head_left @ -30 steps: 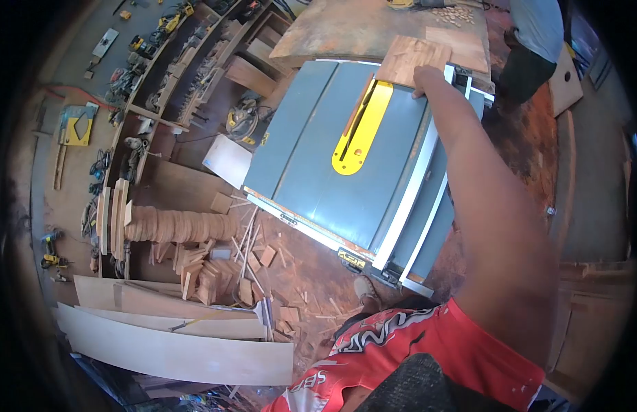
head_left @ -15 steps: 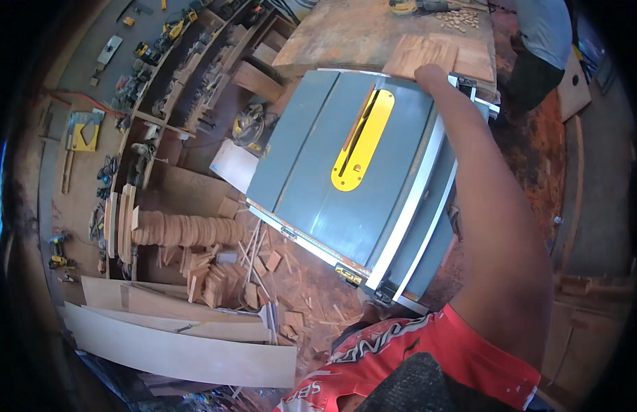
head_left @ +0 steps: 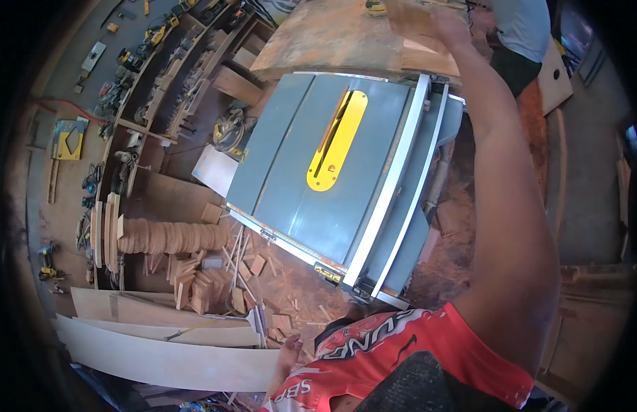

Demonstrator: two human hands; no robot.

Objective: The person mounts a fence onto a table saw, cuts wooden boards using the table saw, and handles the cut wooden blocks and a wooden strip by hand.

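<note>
At the top of the view, my right hand (head_left: 450, 26) grips a wooden board (head_left: 413, 19) by its near right side; both are blurred. That board is tilted over the far worktable, and another flat wooden board (head_left: 428, 60) lies below it. Between me and them stands a table saw (head_left: 277, 165) with a grey top, a yellow insert (head_left: 339, 141) and a metal fence (head_left: 390, 178). A thin reddish wood strip (head_left: 333, 118) lies along the blade slot. Low beside my red shirt hangs my left hand (head_left: 289, 351), fingers loosely bent and nothing visible in it.
A worktable (head_left: 318, 41) stands beyond the saw, with a person (head_left: 521, 31) at its right. Shelves of tools (head_left: 174, 89) run along the left. Stacked round wooden pieces (head_left: 171, 235), offcuts (head_left: 201, 288) and long pale panels (head_left: 160, 353) lie at lower left.
My right hand has moved up and away, lifting the board off its place beside the saw's far edge. My left hand has come into view. The camera view has shifted slightly.
</note>
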